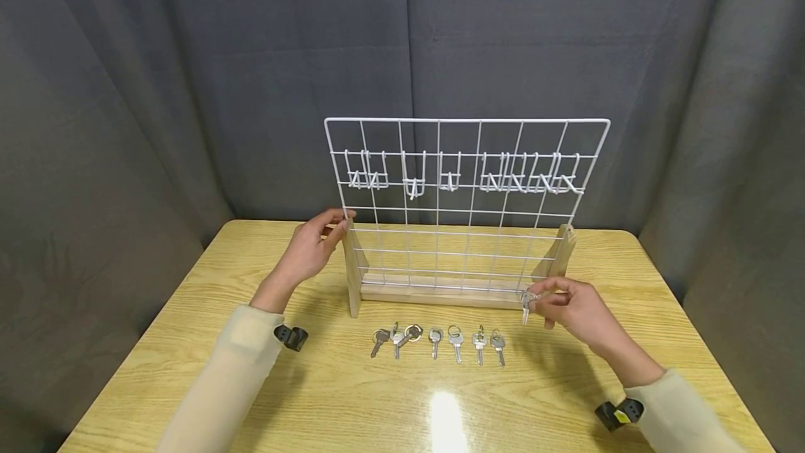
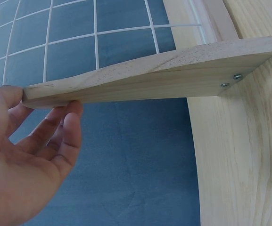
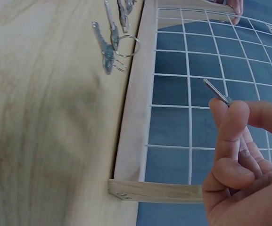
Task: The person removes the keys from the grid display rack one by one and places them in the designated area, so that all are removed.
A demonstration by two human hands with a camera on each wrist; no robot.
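Observation:
A white wire grid rack (image 1: pixel 438 211) stands upright between wooden side supports, with several white hooks (image 1: pixel 449 182) hung along its upper part. My left hand (image 1: pixel 311 247) holds the top of the left wooden support (image 2: pixel 150 75), thumb on one side and fingers on the other. Between thumb and fingertips of my right hand (image 1: pixel 575 310) a silver key (image 3: pixel 217 90) is pinched, held in front of the rack's lower right end. Its head is partly hidden by the fingers in the right wrist view. Several keys with rings (image 1: pixel 455 344) lie in a row on the table before the rack.
The rack stands on a wood-grain table (image 1: pixel 352 404), its wooden base bar (image 1: pixel 440 292) running between the supports. A dark grey curtain (image 1: pixel 283 75) hangs behind and at both sides. The right wooden support (image 1: pixel 562 250) is just beyond my right hand.

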